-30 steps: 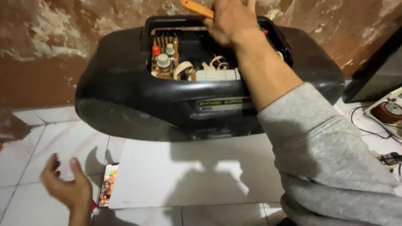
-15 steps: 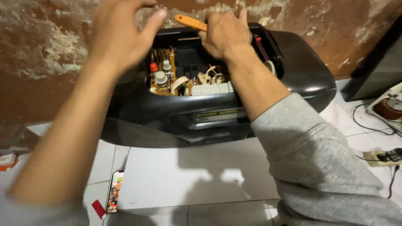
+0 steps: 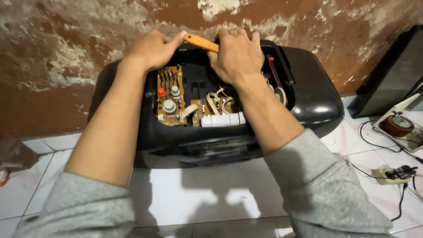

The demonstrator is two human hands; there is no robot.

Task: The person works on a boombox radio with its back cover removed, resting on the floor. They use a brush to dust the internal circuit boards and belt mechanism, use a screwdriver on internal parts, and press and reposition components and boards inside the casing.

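A black portable stereo (image 3: 308, 97) lies on the tiled floor against a stained wall, its casing open. Inside show a brown circuit board (image 3: 169, 94), white buttons (image 3: 222, 119) and looped ribbon cables. My right hand (image 3: 238, 55) rests on the upper rim of the opening and holds an orange-handled tool (image 3: 200, 42) across the back edge. My left hand (image 3: 152, 48) grips the rim at the upper left, its thumb touching the tool's handle tip. Both forearms reach over the stereo, in grey sleeves pushed up.
At the right stand a dark box (image 3: 394, 75), a white device with a round brown part (image 3: 398, 125), a power strip (image 3: 390, 174) and black cables (image 3: 374, 132) across the white floor tiles (image 3: 198, 194).
My left hand rose from the floor and came onto the stereo's upper left rim. The view shifted closer over the stereo. My right hand stayed at the top with the tool.
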